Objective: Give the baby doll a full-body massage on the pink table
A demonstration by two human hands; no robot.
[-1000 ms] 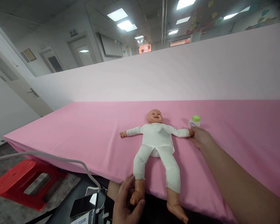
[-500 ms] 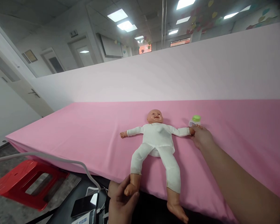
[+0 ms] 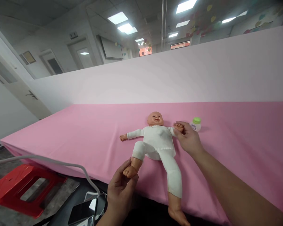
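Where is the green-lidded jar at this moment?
In the head view, the green-lidded jar stands on the pink cloth right of centre, just beyond the right hand and to the right of the doll.

Left hand (image 3: 120,188) pinches low; right hand (image 3: 189,138) pinches farther forward

On the desk (image 3: 85,131) I counted one doll (image 3: 158,139) and, nearer the far edge, one jar (image 3: 196,125); two hands, my left hand (image 3: 120,190) and right hand (image 3: 190,139); past the near edge, one stool (image 3: 13,185), one phone (image 3: 80,212).

White doll clothes (image 3: 158,137), pink cloth (image 3: 89,131)
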